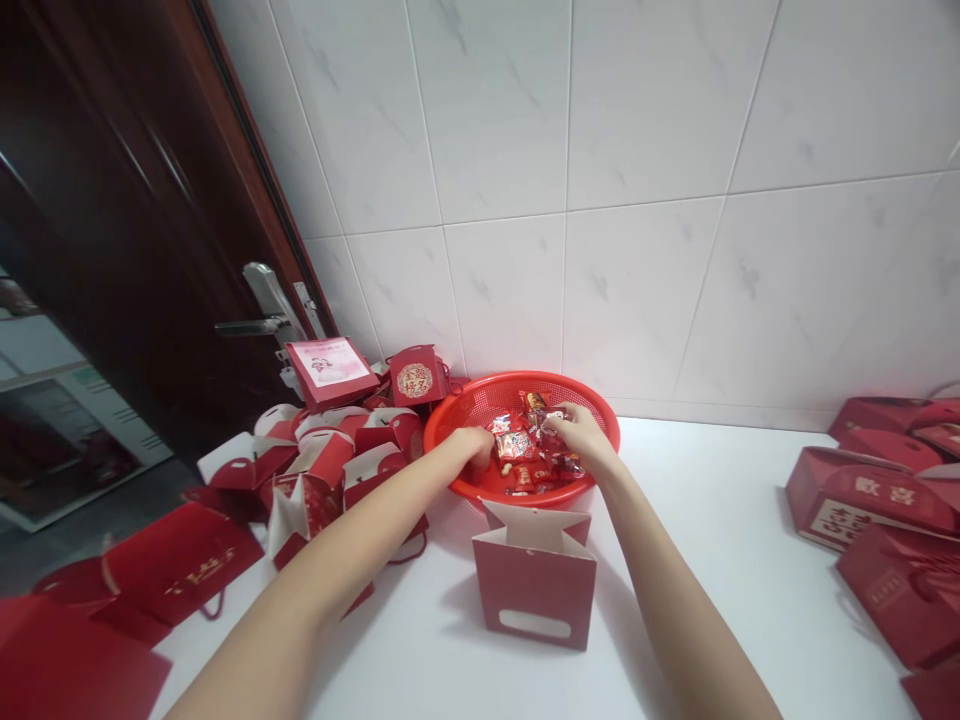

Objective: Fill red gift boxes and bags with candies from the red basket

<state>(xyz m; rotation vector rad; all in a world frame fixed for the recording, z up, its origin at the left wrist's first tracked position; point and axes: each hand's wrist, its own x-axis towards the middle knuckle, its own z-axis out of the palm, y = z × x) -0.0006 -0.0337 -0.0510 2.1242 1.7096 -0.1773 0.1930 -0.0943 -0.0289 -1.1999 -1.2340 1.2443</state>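
A red plastic basket [525, 378] with a mesh side stands against the tiled wall, holding several wrapped candies [514, 446] in red, shiny packaging. My left hand [477, 446] reaches into its left part beside the candies; the fingers point down and are mostly hidden, so their grip does not show. At the right of the pile, my right hand [579, 432] has its thumb and fingers closed on a small wrapped candy [555, 416]. Between my forearms and in front of the basket, a red paper gift box [534, 585] stands upright with its top open.
Many red gift boxes [315, 455] crowd the left of the white table [420, 650], some open. More closed red boxes [862, 495] stand along the right edge. Behind are the wall [510, 290] and a dark door with a metal handle [274, 305].
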